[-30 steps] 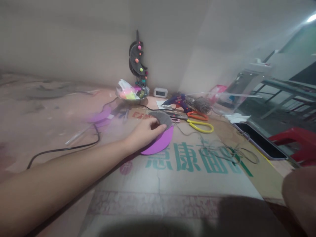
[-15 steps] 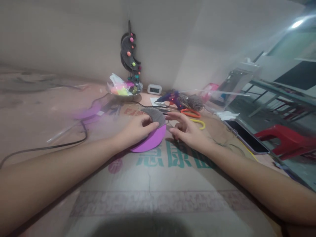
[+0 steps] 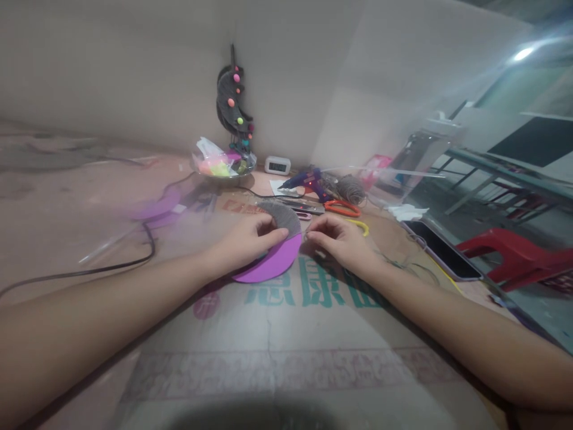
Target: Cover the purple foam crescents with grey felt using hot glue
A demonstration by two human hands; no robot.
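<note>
My left hand (image 3: 250, 242) is closed on a flat, curved purple piece (image 3: 273, 260), the thumb pressing on its face. Grey twine (image 3: 286, 218) lies in close rows over the upper part of this piece, while the lower part is bare purple. Just off its right edge, my right hand (image 3: 335, 239) is closed in a pinch, with what looks like a thin end of the grey twine at the fingertips. Loose strands of twine lie beyond my right wrist. My left fingers are partly hidden behind the piece.
Printed cardboard (image 3: 268, 322) covers the table. Behind are a glue gun (image 3: 308, 182), a ball of twine (image 3: 349, 188), orange-handled scissors (image 3: 342, 208), a small clock (image 3: 277, 165), a bowl (image 3: 224, 173) and a decorated grey crescent (image 3: 233, 101). A phone (image 3: 443, 251) lies right; a black cable (image 3: 111, 266) runs left.
My right hand's fingers have come together from spread apart into a pinch beside the purple piece. My left hand keeps its hold; the view has shifted slightly.
</note>
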